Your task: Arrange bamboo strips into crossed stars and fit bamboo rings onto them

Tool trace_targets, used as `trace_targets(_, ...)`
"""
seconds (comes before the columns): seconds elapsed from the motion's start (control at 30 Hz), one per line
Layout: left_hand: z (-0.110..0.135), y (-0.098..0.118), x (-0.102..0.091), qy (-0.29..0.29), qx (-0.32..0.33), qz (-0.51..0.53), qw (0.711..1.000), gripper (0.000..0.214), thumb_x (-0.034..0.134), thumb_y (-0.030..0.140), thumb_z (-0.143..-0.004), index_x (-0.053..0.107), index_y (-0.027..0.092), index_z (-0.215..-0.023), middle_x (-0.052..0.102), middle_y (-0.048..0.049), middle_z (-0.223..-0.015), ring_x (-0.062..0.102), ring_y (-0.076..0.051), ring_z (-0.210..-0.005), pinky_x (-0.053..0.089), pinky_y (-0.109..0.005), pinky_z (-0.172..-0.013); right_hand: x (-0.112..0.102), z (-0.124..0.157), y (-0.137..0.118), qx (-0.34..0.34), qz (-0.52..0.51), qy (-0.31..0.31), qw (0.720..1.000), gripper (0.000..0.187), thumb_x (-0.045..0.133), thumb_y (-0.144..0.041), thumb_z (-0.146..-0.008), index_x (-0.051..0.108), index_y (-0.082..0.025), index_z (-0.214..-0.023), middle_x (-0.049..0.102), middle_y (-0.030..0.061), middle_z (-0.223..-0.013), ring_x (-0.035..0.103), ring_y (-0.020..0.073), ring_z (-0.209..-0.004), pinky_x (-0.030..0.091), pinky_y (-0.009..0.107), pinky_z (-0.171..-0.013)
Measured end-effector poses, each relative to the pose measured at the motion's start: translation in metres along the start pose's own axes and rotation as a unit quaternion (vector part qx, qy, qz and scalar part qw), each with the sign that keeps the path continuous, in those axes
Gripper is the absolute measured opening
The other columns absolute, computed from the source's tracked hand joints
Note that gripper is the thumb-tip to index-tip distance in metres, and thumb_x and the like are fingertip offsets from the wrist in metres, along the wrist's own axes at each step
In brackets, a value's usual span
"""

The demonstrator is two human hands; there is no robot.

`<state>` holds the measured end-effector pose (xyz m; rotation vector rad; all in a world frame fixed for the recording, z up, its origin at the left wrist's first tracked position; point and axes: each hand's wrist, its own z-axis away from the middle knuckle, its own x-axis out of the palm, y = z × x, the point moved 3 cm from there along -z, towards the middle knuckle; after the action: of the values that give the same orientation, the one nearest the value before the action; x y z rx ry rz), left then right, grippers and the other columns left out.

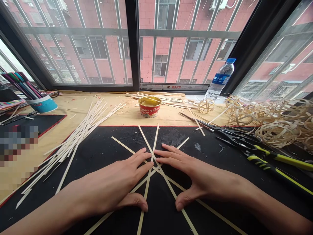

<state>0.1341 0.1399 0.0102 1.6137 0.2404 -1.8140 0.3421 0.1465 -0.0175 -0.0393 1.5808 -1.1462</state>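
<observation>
Several flat bamboo strips [147, 184] lie crossed in a star on a black work mat [176, 137], meeting near the middle of the view. My left hand [119, 178] rests palm-down on the strips, its fingertips at the crossing. My right hand [193, 173] lies flat from the other side, with its fingertips almost meeting those of my left hand. Its thumb presses on a strip near the mat's lower middle. Neither hand closes around anything. A loose bundle of long bamboo strips [80, 130] lies to the left of my left hand.
Black scissors [234, 137] and a yellow-handled tool [276, 158] lie right of my right hand, beside a heap of bamboo coils [276, 130]. Farther back stand a red bowl [149, 111], a woven bamboo ball [206, 106], a water bottle [220, 80] and a pen cup [41, 103], before a barred window [183, 32].
</observation>
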Motion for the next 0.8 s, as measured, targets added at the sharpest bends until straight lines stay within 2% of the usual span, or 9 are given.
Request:
trace_targets(0.07, 0.0, -0.001, 0.0, 0.004, 0.003, 0.006, 1.0, 0.075, 0.06, 0.054, -0.083, 0.032, 0.019, -0.144, 0.028, -0.0161, -0.153, 0.038, -0.034, -0.134, 0.046, -0.041, -0.101, -0.002, 0.001, -0.004, -0.013, 0.007, 0.033, 0.999, 0.083, 0.073, -0.055, -0.069, 0.044, -0.023, -0.139, 0.033, 0.0065, -0.152, 0.014, 0.0282, -0.144, 0.02, 0.044, -0.116)
trace_targets(0.13, -0.001, -0.002, 0.001, 0.009, 0.005, 0.013, 1.0, 0.074, 0.061, 0.054, -0.083, 0.033, 0.019, -0.143, 0.029, -0.0158, -0.152, 0.041, -0.034, -0.132, 0.047, -0.04, -0.099, -0.006, 0.004, -0.009, -0.005, 0.014, 0.09, 0.996, 0.068, 0.073, -0.053, -0.07, 0.056, -0.021, -0.127, 0.049, 0.0093, -0.14, 0.036, 0.0277, -0.134, 0.033, 0.039, -0.11)
trace_targets(0.2, -0.001, -0.003, 0.001, 0.01, 0.005, 0.017, 1.0, 0.072, 0.06, 0.055, -0.083, 0.037, 0.019, -0.141, 0.03, -0.0154, -0.152, 0.043, -0.034, -0.131, 0.048, -0.04, -0.098, -0.01, 0.007, -0.011, 0.049, 0.01, 0.135, 0.99, 0.046, 0.07, -0.05, -0.075, 0.065, -0.019, -0.107, 0.064, 0.0082, -0.114, 0.059, 0.0223, -0.104, 0.048, 0.032, -0.09)
trace_targets(0.23, -0.001, -0.004, 0.001, 0.011, 0.005, 0.016, 1.0, 0.07, 0.059, 0.055, -0.083, 0.039, 0.019, -0.14, 0.03, -0.0153, -0.152, 0.043, -0.034, -0.13, 0.048, -0.04, -0.098, -0.011, 0.009, -0.011, 0.086, -0.004, 0.139, 0.987, 0.036, 0.068, -0.048, -0.077, 0.066, -0.018, -0.098, 0.067, 0.0057, -0.099, 0.062, 0.0183, -0.086, 0.05, 0.028, -0.076)
trace_targets(0.3, -0.001, -0.004, 0.001, 0.015, 0.005, 0.01, 1.0, 0.069, 0.058, 0.056, -0.083, 0.041, 0.017, -0.138, 0.031, -0.0159, -0.151, 0.043, -0.035, -0.13, 0.048, -0.04, -0.098, -0.011, 0.013, -0.009, 0.155, -0.049, 0.109, 0.981, 0.028, 0.065, -0.045, -0.08, 0.065, -0.018, -0.086, 0.065, 0.0004, -0.074, 0.057, 0.0127, -0.063, 0.045, 0.022, -0.056)
trace_targets(0.37, 0.0, -0.003, 0.0, 0.019, 0.005, 0.005, 1.0, 0.068, 0.059, 0.055, -0.083, 0.042, 0.016, -0.136, 0.033, -0.0161, -0.15, 0.045, -0.035, -0.129, 0.049, -0.04, -0.098, -0.01, 0.015, -0.007, 0.193, -0.09, 0.068, 0.975, 0.023, 0.066, -0.04, -0.078, 0.064, -0.017, -0.079, 0.061, -0.0023, -0.063, 0.053, 0.0105, -0.056, 0.039, 0.02, -0.049)
trace_targets(0.47, -0.001, -0.002, 0.0, 0.029, 0.007, 0.004, 1.0, 0.065, 0.062, 0.052, -0.082, 0.045, 0.017, -0.134, 0.037, -0.0154, -0.148, 0.048, -0.034, -0.126, 0.051, -0.038, -0.095, -0.009, 0.016, -0.004, 0.217, -0.107, 0.039, 0.97, 0.016, 0.068, -0.032, -0.074, 0.063, -0.017, -0.073, 0.06, -0.0034, -0.061, 0.052, 0.0092, -0.055, 0.037, 0.018, -0.048)
trace_targets(0.6, -0.001, 0.0, 0.0, 0.028, 0.009, -0.01, 1.0, 0.066, 0.064, 0.051, -0.081, 0.044, 0.016, -0.134, 0.036, -0.0156, -0.148, 0.049, -0.034, -0.126, 0.052, -0.037, -0.092, -0.006, 0.015, -0.001, 0.237, -0.111, 0.033, 0.965, 0.013, 0.068, -0.03, -0.071, 0.065, -0.017, -0.072, 0.06, -0.0037, -0.058, 0.052, 0.0089, -0.052, 0.035, 0.017, -0.046)
trace_targets(0.8, -0.001, 0.002, 0.0, 0.024, 0.016, -0.038, 0.999, 0.069, 0.063, 0.052, -0.082, 0.043, 0.013, -0.135, 0.035, -0.0178, -0.149, 0.045, -0.033, -0.13, 0.05, -0.038, -0.095, 0.0, 0.016, -0.003, 0.256, -0.17, 0.016, 0.951, 0.012, 0.062, -0.028, -0.073, 0.06, -0.016, -0.069, 0.062, -0.0018, -0.055, 0.057, 0.0111, -0.05, 0.04, 0.018, -0.047)
